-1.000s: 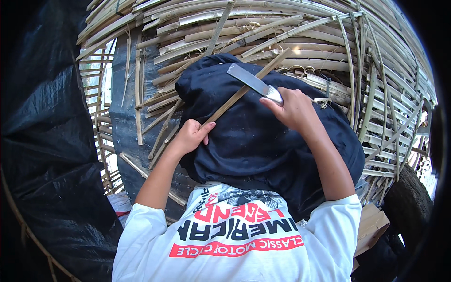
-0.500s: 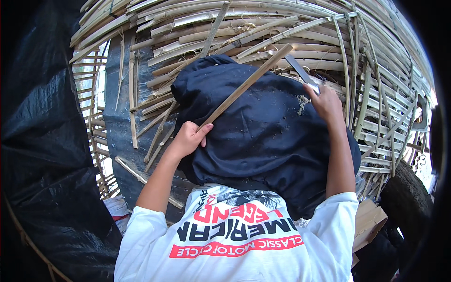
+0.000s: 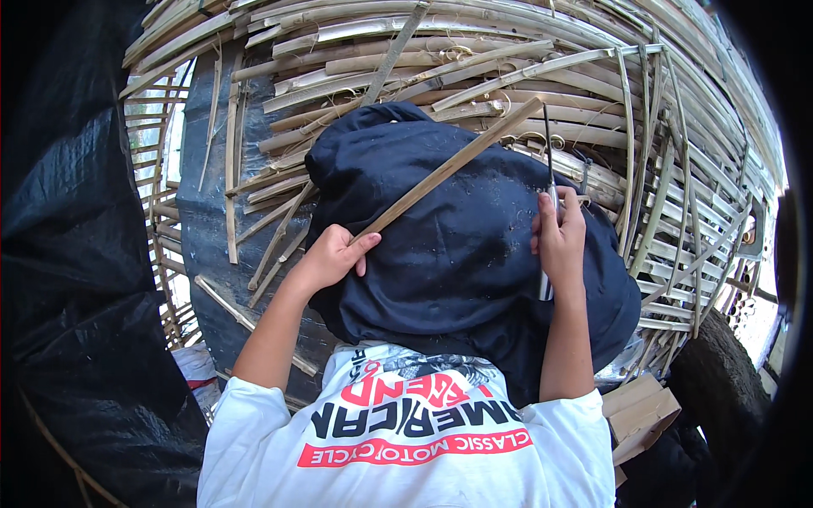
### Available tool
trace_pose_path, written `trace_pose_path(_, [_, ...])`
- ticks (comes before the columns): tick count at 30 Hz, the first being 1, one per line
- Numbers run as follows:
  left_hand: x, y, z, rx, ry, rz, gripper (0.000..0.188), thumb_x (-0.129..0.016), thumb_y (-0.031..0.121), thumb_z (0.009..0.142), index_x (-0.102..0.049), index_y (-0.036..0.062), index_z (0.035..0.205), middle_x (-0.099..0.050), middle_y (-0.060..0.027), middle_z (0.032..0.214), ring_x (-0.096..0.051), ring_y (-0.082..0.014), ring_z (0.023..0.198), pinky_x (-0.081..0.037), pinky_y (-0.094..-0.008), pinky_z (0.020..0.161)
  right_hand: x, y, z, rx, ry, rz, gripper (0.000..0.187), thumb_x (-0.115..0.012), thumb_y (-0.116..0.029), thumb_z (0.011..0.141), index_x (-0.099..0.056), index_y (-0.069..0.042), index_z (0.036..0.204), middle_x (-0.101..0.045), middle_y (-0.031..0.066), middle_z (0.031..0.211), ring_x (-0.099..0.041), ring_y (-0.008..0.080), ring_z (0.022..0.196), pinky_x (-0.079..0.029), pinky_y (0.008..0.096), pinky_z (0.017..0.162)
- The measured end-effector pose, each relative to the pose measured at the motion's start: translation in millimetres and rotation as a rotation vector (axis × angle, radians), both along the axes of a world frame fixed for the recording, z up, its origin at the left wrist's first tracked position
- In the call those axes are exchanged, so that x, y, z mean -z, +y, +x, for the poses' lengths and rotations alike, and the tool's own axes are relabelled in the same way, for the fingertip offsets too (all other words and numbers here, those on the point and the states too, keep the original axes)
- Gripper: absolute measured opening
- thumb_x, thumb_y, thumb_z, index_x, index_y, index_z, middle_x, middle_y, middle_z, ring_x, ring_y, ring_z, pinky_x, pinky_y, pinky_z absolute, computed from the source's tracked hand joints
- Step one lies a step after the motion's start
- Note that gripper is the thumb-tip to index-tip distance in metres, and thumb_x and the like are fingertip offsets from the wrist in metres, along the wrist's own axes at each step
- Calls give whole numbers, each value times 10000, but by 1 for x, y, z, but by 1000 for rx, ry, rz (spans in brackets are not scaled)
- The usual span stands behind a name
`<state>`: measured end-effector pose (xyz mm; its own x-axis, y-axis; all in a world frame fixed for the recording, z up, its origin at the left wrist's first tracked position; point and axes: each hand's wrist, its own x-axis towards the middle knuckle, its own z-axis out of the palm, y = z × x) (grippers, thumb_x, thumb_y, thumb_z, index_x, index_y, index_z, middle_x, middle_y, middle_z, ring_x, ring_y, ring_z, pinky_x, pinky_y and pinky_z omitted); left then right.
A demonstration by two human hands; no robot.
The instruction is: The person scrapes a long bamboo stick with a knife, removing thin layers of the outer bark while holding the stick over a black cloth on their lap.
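My left hand (image 3: 329, 256) is closed around the lower end of a flat bamboo strip (image 3: 461, 159), which slants up and away to the right. In my right hand (image 3: 561, 237) is a knife (image 3: 549, 148), its handle wrapped by my fingers and its thin blade upright, seen almost edge-on. The blade's tip is near the far end of the strip; whether they touch I cannot tell. Dark cloth (image 3: 432, 279) covers my lap beneath both hands, with small pale shavings on it.
Many split bamboo strips (image 3: 364, 63) are heaped beyond my lap, with curled shavings among them. Bamboo slatting (image 3: 694, 186) stands at the right. Black sheeting (image 3: 76, 212) hangs at the left. A cardboard box (image 3: 645, 415) and a dark log (image 3: 720, 372) lie at the lower right.
My right hand has come nearer and to the left, turning the knife from a leftward slant to upright. My left hand and the strip have barely shifted.
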<state>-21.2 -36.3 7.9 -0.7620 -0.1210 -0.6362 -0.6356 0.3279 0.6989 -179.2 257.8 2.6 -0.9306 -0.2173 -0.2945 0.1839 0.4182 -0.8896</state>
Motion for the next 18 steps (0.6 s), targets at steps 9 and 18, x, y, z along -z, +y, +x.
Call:
trace_pose_path(9, [-11, 0, 6, 41, -4, -124, 618, -604, 486, 903, -628, 2, 519, -526, -78, 441, -503, -153, 432, -401, -302, 489, -2, 27, 43, 207, -265, -406, 265, -513, -309, 992, -479, -46, 982, -534, 47, 673, -536, 110, 459, -431, 239, 389])
trace_pose_path(18, [-104, 20, -19, 333, 679, -890, 433, -686, 420, 822, -562, 50, 634, -543, -122, 561, -578, -321, 554, -437, -404, 528, -20, 74, 87, 370, -186, -672, 258, -582, -297, 947, -459, -92, 1044, -464, 34, 677, -503, 144, 434, -448, 283, 373])
